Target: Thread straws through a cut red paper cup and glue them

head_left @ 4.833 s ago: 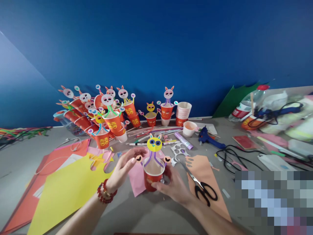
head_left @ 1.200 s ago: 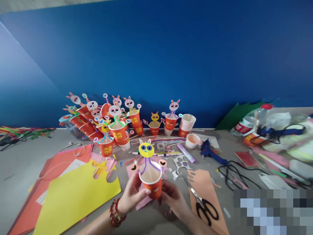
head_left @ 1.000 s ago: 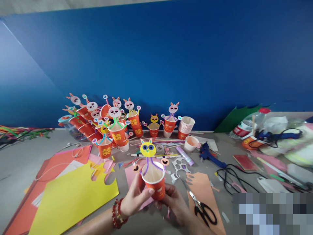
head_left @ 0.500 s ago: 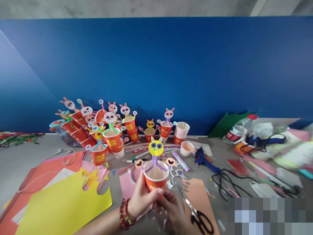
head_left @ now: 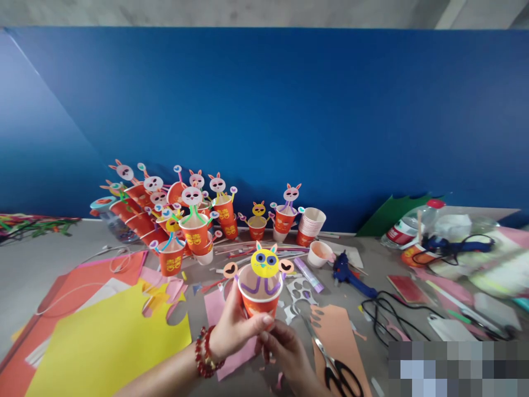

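Nearest, the left hand (head_left: 233, 333), with a red bead bracelet (head_left: 205, 359) on its wrist, wraps around the near-left side of a red paper cup (head_left: 259, 295), thumb across the front and fingers curled behind, so it grips the cup clear of the table (head_left: 37, 259). Just right of it and slightly lower, the right hand (head_left: 285, 355) cups the base of the same cup, its fingertips (head_left: 268, 337) bent up against the bottom edge. Rising from the cup's rim is a yellow paper face (head_left: 264, 263) with 2 blue eyes and small ears, carried on purple pipe-cleaner loops (head_left: 258, 286), with 2 orange paper discs (head_left: 230, 269) standing out to either side of it. Under the hands lies a pink paper sheet (head_left: 217, 309); left of the left hand spreads a yellow sheet (head_left: 107, 342) over red sheets (head_left: 78, 275). Right of the right hand, black-handled scissors (head_left: 330, 364) rest on an orange sheet (head_left: 334, 331). Farther out beyond the cup lie markers and straws (head_left: 256, 251), a purple glue stick (head_left: 308, 274), a small white cup (head_left: 319, 253) and a blue glue gun (head_left: 347, 271) with its black cord (head_left: 388, 322). Farthest, against the blue wall (head_left: 264, 121), stands a crowd of finished bunny cups (head_left: 190, 215) to the far left of the hands, and a stack of plain cups (head_left: 309, 225) just right of them.
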`<state>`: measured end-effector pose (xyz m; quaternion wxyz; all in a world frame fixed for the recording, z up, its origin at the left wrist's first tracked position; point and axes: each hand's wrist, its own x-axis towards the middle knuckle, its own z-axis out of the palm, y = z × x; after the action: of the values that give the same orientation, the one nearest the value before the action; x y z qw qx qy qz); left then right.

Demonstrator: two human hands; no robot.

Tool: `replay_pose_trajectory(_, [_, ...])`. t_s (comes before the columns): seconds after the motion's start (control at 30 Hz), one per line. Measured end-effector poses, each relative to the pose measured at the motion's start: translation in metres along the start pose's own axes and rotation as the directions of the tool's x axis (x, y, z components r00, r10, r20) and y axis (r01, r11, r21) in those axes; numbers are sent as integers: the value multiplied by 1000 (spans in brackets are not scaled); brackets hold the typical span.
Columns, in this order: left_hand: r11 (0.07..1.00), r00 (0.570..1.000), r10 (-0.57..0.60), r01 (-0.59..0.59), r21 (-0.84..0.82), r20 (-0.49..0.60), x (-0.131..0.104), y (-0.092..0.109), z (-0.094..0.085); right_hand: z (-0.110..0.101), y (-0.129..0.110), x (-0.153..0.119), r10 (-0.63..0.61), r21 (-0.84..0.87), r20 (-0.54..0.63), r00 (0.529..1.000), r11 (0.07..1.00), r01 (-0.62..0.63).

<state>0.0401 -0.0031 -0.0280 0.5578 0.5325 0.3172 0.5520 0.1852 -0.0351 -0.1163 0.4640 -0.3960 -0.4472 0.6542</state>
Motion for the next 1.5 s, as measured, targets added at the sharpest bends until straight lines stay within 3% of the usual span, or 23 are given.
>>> replay_pose_trajectory(0.1, [1000, 1000, -5, 5, -13, -5, 0, 3, 1, 0, 1, 0, -32, -13, 2, 999, 999, 32])
replay_pose_trajectory(0.3, [970, 973, -168, 192, -147, 156, -8, -17, 9, -1, -7, -4, -60, -1, -44, 997, 998, 60])
replay_pose_trajectory(0.4, [963, 974, -185, 206, -171, 130, -14, -31, 14, -3, -8, -3, -57, 65, -57, 997, 996, 61])
replay_pose_trajectory(0.5, [965, 973, -192, 211, -156, 125, -12, -32, 13, -5, -5, -1, -50, 75, -36, 998, 996, 53])
replay_pose_trajectory(0.73, [999, 997, 0, 4, 50, -79, 4, -7, -7, 1, -5, 3, -8, 22, 109, 994, 1000, 5])
replay_pose_trajectory(1.1, [1000, 994, 0, 1, 15, -105, 7, 4, -9, 3, -9, -1, -33, 47, 84, 996, 998, 30])
replay_pose_trajectory(1.2, [999, 996, -47, 46, -11, -74, 4, -3, -4, 2, -9, -1, -36, 79, 43, 998, 996, 33])
replay_pose_trajectory(1.37, [973, 980, -177, 188, -136, 89, -6, -27, 11, -4, -4, 0, -13, 152, -60, 998, 988, 22])
replay_pose_trajectory(1.5, [973, 984, -172, 177, -145, 45, -4, -33, 12, -7, 1, 3, 15, 182, -28, 1000, 983, -10])
